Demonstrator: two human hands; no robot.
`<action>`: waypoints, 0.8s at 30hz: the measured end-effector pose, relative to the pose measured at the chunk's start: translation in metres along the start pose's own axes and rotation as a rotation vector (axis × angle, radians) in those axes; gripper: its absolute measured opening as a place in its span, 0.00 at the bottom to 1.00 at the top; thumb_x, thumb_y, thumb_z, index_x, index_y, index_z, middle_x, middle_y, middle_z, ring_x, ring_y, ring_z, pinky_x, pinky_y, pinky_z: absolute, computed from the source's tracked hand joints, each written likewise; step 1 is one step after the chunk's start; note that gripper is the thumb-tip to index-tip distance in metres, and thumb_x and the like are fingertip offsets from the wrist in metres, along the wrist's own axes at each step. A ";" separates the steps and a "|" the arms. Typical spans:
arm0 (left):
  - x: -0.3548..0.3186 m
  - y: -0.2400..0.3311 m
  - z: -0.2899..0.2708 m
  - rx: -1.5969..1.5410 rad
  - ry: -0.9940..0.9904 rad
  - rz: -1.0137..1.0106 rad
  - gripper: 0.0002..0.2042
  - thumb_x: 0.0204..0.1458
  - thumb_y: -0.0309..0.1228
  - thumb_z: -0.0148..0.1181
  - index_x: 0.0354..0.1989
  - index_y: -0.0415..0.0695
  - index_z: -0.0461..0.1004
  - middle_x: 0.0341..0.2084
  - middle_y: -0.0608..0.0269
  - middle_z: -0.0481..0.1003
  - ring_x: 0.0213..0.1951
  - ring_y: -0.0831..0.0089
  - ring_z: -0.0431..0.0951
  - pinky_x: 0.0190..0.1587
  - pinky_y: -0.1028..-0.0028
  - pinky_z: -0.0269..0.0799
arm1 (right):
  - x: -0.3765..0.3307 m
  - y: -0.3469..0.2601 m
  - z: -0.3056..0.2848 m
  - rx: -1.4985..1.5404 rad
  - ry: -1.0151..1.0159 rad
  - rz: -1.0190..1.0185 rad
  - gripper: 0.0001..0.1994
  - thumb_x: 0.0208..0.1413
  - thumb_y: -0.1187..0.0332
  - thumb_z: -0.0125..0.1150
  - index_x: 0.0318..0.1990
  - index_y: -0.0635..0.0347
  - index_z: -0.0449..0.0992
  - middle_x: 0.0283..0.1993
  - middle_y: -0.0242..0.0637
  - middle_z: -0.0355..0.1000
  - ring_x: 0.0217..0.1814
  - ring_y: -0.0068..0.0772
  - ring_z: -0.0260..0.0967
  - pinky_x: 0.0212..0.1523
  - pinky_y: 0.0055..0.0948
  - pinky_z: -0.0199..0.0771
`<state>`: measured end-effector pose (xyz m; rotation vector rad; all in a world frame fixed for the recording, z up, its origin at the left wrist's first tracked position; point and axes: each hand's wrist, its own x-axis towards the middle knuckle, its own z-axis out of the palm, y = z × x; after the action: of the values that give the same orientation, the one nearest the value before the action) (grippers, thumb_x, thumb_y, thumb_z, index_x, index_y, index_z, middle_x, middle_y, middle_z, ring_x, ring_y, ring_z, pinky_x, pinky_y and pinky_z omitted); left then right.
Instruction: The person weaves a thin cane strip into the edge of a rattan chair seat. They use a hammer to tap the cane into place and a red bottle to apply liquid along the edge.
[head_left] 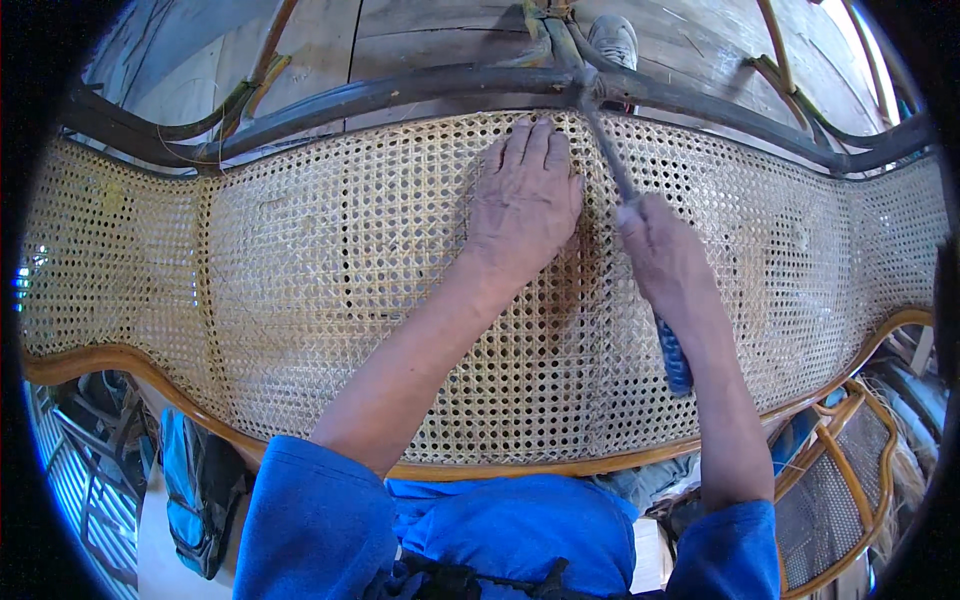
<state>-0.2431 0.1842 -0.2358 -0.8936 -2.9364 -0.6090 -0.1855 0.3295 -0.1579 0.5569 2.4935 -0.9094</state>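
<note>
A broad panel of woven cane webbing (400, 240) stretches in front of me, edged by a dark rail (400, 92) on the far side and a brown rounded wooden rail (520, 467) on the near side. My left hand (525, 195) lies flat on the webbing, fingers stretched toward the dark rail and holding nothing. To its right, my right hand (665, 250) is wrapped round a hammer (612, 155) with a metal shaft and a blue grip. The hammer's head is over the dark rail, just beyond my left fingertips. Whether it touches the rail cannot be told.
Beyond the rail is a wooden plank floor (430, 40), with a shoe (613, 42) on it. Curved legs (775, 50) rise from the frame. A blue and black backpack (190, 490) lies at the lower left. Another cane-panelled piece of furniture (840, 490) stands at the lower right.
</note>
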 end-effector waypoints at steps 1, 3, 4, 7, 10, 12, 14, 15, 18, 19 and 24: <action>0.000 0.001 0.000 -0.014 0.005 0.003 0.21 0.53 0.35 0.52 0.53 0.35 0.66 0.55 0.48 0.67 0.58 0.56 0.66 0.61 0.59 0.58 | 0.002 0.002 0.001 -0.072 -0.053 0.032 0.17 0.64 0.57 0.46 0.37 0.66 0.64 0.26 0.56 0.70 0.30 0.59 0.70 0.31 0.49 0.68; -0.001 0.000 0.000 -0.037 0.013 0.003 0.21 0.53 0.35 0.52 0.53 0.35 0.66 0.55 0.48 0.67 0.58 0.55 0.66 0.60 0.59 0.58 | 0.001 0.005 0.003 -0.045 -0.041 0.026 0.17 0.64 0.57 0.45 0.37 0.66 0.65 0.26 0.57 0.70 0.30 0.60 0.70 0.31 0.49 0.68; -0.001 0.000 0.000 -0.020 0.012 0.010 0.22 0.52 0.36 0.53 0.53 0.34 0.66 0.54 0.48 0.67 0.58 0.56 0.65 0.61 0.59 0.57 | 0.000 0.005 0.004 -0.030 -0.038 0.021 0.17 0.64 0.57 0.45 0.37 0.67 0.65 0.26 0.57 0.70 0.30 0.60 0.71 0.31 0.49 0.68; 0.000 -0.001 0.000 0.013 0.005 0.023 0.23 0.52 0.37 0.53 0.52 0.34 0.66 0.54 0.48 0.67 0.59 0.56 0.64 0.61 0.59 0.56 | -0.009 -0.005 0.001 0.128 0.057 -0.022 0.17 0.64 0.57 0.45 0.37 0.67 0.65 0.26 0.57 0.70 0.30 0.62 0.70 0.31 0.49 0.68; 0.001 -0.001 -0.001 0.005 0.002 0.015 0.21 0.53 0.36 0.52 0.52 0.35 0.66 0.55 0.48 0.67 0.59 0.57 0.65 0.60 0.60 0.58 | -0.005 0.005 0.006 0.042 -0.015 -0.017 0.17 0.64 0.57 0.46 0.37 0.67 0.64 0.26 0.58 0.69 0.30 0.62 0.70 0.31 0.49 0.68; -0.001 -0.001 0.002 -0.018 0.006 0.003 0.21 0.53 0.36 0.52 0.53 0.35 0.66 0.55 0.48 0.67 0.59 0.56 0.65 0.60 0.60 0.58 | -0.002 0.008 0.008 -0.021 -0.020 -0.014 0.16 0.64 0.58 0.46 0.36 0.66 0.64 0.26 0.58 0.69 0.30 0.62 0.70 0.31 0.49 0.68; 0.001 0.000 0.001 -0.004 0.000 0.006 0.22 0.53 0.36 0.53 0.53 0.35 0.66 0.55 0.49 0.67 0.59 0.56 0.65 0.61 0.59 0.58 | -0.003 0.006 0.007 -0.009 -0.003 -0.009 0.16 0.64 0.58 0.45 0.36 0.66 0.64 0.25 0.59 0.69 0.30 0.62 0.70 0.31 0.49 0.68; 0.002 0.000 0.001 0.001 -0.005 0.004 0.22 0.53 0.36 0.53 0.53 0.36 0.65 0.55 0.49 0.67 0.59 0.56 0.65 0.61 0.59 0.58 | -0.005 0.001 0.004 0.032 0.015 -0.005 0.16 0.64 0.58 0.45 0.36 0.66 0.64 0.25 0.59 0.69 0.30 0.62 0.70 0.30 0.49 0.68; 0.002 0.000 -0.002 0.012 -0.033 -0.006 0.22 0.53 0.37 0.52 0.54 0.36 0.66 0.55 0.50 0.67 0.60 0.57 0.63 0.62 0.59 0.56 | -0.006 0.002 0.006 0.021 -0.006 -0.008 0.16 0.64 0.58 0.46 0.36 0.66 0.63 0.25 0.58 0.69 0.29 0.61 0.70 0.30 0.49 0.67; 0.002 0.000 -0.003 -0.006 -0.037 -0.012 0.22 0.54 0.37 0.52 0.54 0.36 0.66 0.56 0.49 0.67 0.60 0.56 0.63 0.62 0.59 0.56 | -0.005 0.004 0.006 -0.005 -0.023 -0.012 0.16 0.64 0.58 0.46 0.36 0.66 0.63 0.25 0.58 0.69 0.29 0.61 0.69 0.30 0.49 0.67; 0.000 0.001 -0.001 -0.009 -0.026 -0.010 0.22 0.54 0.37 0.52 0.53 0.36 0.66 0.56 0.49 0.66 0.60 0.56 0.63 0.62 0.59 0.56 | -0.008 0.000 -0.002 0.049 0.015 0.018 0.16 0.63 0.58 0.47 0.36 0.66 0.63 0.23 0.57 0.68 0.27 0.60 0.69 0.29 0.49 0.66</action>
<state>-0.2432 0.1846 -0.2343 -0.8948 -2.9652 -0.6160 -0.1798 0.3294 -0.1523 0.6023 2.4814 -0.9648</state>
